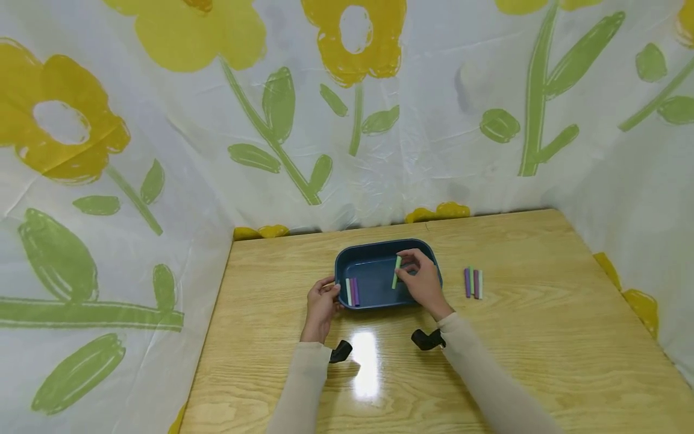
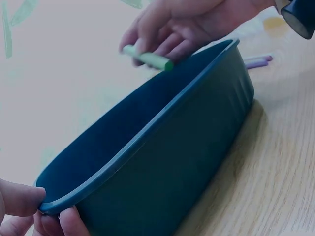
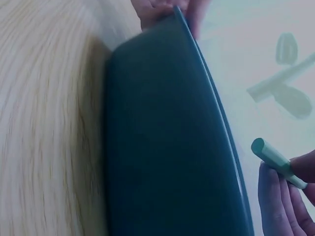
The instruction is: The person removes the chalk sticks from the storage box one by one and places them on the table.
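A dark blue tray (image 1: pixel 373 298) stands on the wooden table. My left hand (image 1: pixel 321 308) grips the tray's left end, its thumb over the rim (image 2: pixel 64 202) and its fingers beneath on the outside. Above the inside of the tray, toward its right, my right hand (image 1: pixel 423 283) pinches a light green chalk stick (image 1: pixel 394 279) between thumb and fingers. In the right wrist view that green chalk (image 3: pixel 273 159) is tilted and apart from the tray wall. Inside the tray's left end, one white and two purple chalk sticks (image 1: pixel 352 292) lie side by side.
Right of the tray, several purple, green and white chalk sticks (image 1: pixel 473 283) lie in a row on the table (image 1: pixel 542 337). A white flower-printed sheet (image 1: pixel 434 150) hangs behind and along the sides. Black wrist cameras (image 1: pixel 340 351) sit below each hand.
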`<state>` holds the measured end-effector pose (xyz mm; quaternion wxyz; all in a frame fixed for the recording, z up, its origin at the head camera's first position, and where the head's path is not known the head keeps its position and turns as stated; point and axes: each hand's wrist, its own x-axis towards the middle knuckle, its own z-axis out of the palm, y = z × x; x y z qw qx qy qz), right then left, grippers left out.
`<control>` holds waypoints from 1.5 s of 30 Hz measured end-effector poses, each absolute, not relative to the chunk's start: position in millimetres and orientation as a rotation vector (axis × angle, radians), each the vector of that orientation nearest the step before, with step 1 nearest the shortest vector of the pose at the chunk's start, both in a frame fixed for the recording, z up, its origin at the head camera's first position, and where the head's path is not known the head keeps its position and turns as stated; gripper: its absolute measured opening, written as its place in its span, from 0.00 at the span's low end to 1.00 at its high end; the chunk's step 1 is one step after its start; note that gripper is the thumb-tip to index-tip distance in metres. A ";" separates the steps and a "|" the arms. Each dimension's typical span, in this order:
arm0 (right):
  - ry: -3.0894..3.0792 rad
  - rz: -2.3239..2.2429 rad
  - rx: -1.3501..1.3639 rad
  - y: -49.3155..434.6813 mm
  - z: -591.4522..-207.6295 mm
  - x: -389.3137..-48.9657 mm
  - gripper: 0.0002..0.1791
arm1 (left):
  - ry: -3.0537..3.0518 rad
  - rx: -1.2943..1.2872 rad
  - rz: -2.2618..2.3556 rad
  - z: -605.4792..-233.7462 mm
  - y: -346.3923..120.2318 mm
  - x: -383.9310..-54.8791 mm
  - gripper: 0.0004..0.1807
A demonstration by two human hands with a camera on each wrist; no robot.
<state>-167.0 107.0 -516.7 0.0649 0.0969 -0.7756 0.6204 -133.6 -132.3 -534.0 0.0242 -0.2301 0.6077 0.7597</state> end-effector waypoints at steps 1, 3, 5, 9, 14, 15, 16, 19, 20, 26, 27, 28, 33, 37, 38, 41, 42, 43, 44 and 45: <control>-2.337 1.875 0.273 111.5 -516.7 -166.0 0.17 | 1.878 -0.707 2.352 -534.6 -132.3 -133.5 0.17; -2.329 1.869 0.233 121.1 -516.6 -164.3 0.17 | 1.874 -0.697 2.353 -535.5 -132.2 -133.3 0.17; -2.317 1.858 0.201 130.8 -517.4 -162.8 0.17 | 1.872 -0.692 2.352 -535.4 -132.2 -132.6 0.17; -2.266 1.856 0.147 149.5 -516.0 -158.7 0.18 | 1.864 -0.687 2.350 -533.4 -132.0 -130.4 0.18; -2.239 1.869 0.072 172.4 -520.0 -154.3 0.19 | 1.862 -0.690 2.356 -533.5 -132.8 -129.9 0.18; -2.238 1.871 0.056 177.2 -524.1 -154.8 0.19 | 1.861 -0.690 2.360 -534.2 -132.9 -130.4 0.18; -2.232 1.869 0.049 181.1 -523.9 -153.5 0.19 | 1.861 -0.692 2.361 -534.6 -133.2 -130.7 0.18; -2.250 1.834 0.024 195.5 -523.9 -150.7 0.20 | 1.856 -0.697 2.359 -535.7 -133.4 -131.7 0.18; -2.252 1.829 0.014 200.6 -524.3 -149.9 0.20 | 1.856 -0.696 2.358 -535.9 -133.2 -131.9 0.18; -2.319 1.718 -0.046 231.5 -531.6 -143.7 0.20 | 1.856 -0.694 2.355 -535.2 -133.1 -132.7 0.18; -2.336 1.695 -0.057 235.7 -533.4 -142.5 0.20 | 1.856 -0.693 2.356 -535.1 -133.3 -132.9 0.18; -2.348 1.687 -0.069 239.1 -534.9 -141.0 0.20 | 1.856 -0.693 2.357 -534.8 -133.6 -132.9 0.18; -2.386 1.668 -0.102 253.5 -543.7 -136.9 0.21 | 1.856 -0.694 2.364 -533.3 -134.6 -132.9 0.18; -2.406 1.638 -0.097 263.7 -550.3 -138.9 0.21 | 1.856 -0.699 2.368 -532.8 -134.6 -132.9 0.18; -2.413 1.631 -0.102 266.1 -551.2 -139.5 0.21 | 1.856 -0.698 2.370 -533.0 -134.5 -132.9 0.18; -2.437 1.608 -0.118 273.3 -553.2 -141.1 0.22 | 1.844 -0.696 2.381 -534.0 -134.0 -133.5 0.18; -2.449 1.602 -0.132 275.0 -553.0 -141.1 0.22 | 1.841 -0.696 2.384 -534.5 -133.9 -133.9 0.18; -2.460 1.593 -0.140 276.6 -552.7 -141.0 0.21 | 1.839 -0.696 2.385 -534.8 -133.9 -134.2 0.18; -2.472 1.584 -0.141 278.5 -553.3 -141.6 0.22 | 1.838 -0.696 2.386 -535.0 -133.8 -134.4 0.18; -2.484 1.576 -0.139 280.2 -554.2 -142.2 0.22 | 1.837 -0.700 2.385 -534.9 -133.8 -134.6 0.17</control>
